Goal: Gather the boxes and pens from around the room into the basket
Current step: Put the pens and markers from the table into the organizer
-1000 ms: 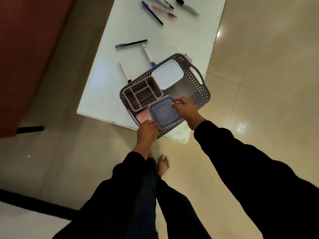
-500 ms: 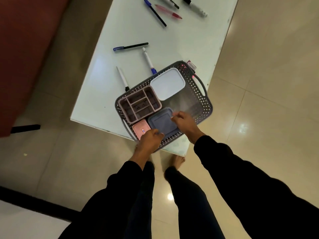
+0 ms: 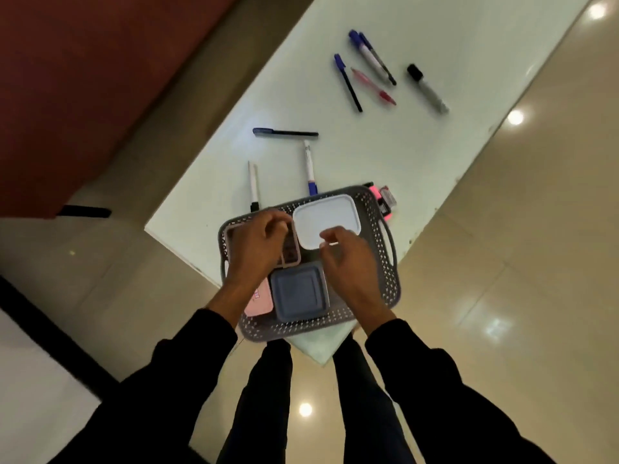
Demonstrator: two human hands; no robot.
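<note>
Both hands have left the blue-grey box (image 3: pixel 299 294) lying in the basket (image 3: pixel 385 262) with three other boxes, left hand (image 3: pixel 256 244) and right hand (image 3: pixel 348 259) loosely curled, empty; eight pens beyond it.

The basket (image 3: pixel 385 262) is grey perforated plastic with a matt finish. The white box (image 3: pixel 326 219) has a smooth plastic lid with a soft sheen. The blue-grey box (image 3: pixel 298 293) is smooth, matt plastic. The pink box (image 3: pixel 259 301) is smooth plastic; its finish cannot be judged. The table (image 3: pixel 418 152) top is smooth, pale and lightly reflective. The floor (image 3: pixel 519 262) consists of glossy beige tiles that mirror the ceiling lights. The pens (image 3: pixel 348 82) have smooth plastic barrels. The sleeves (image 3: pixel 435 380) are matt black cloth.
</note>
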